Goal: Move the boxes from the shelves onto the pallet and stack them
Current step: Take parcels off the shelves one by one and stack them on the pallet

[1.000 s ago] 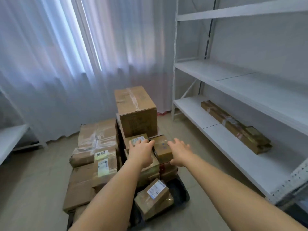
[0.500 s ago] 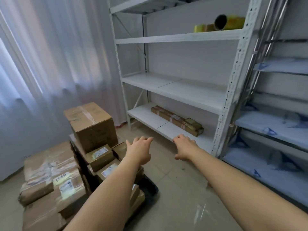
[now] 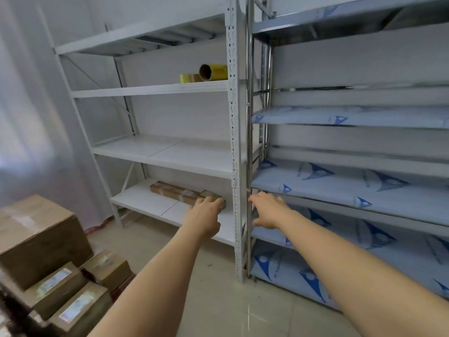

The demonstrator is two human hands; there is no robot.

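Head view. Both bare arms extended forward toward the shelving. Left hand [image 3: 205,212] held out, fingers straight and relaxed, nothing in it; fingertips overlap the near end of a long, flat brown cardboard box [image 3: 179,192], but contact cannot be confirmed. That box lies flat on the lowest white board of the white metal shelf unit [image 3: 234,147], running diagonally toward the back wall. Right hand [image 3: 268,210] also spread, fingers loose, holding nothing; it is in front of the chrome upright [image 3: 247,117] of the neighbouring rack, whose boards are wrapped in pale film with blue triangle print [image 3: 340,188].

Lower left: stack of brown cardboard boxes. One large taped carton [image 3: 36,237] sits highest; three smaller boxes with white labels [image 3: 75,283] lie packed just beside and below it. Pallet itself largely hidden, edge blurred.

Upper white shelf: yellow tape rolls [image 3: 209,72] near the perforated post. Floor is pale tile [image 3: 218,300]; sheer white curtain [image 3: 31,117] at left.
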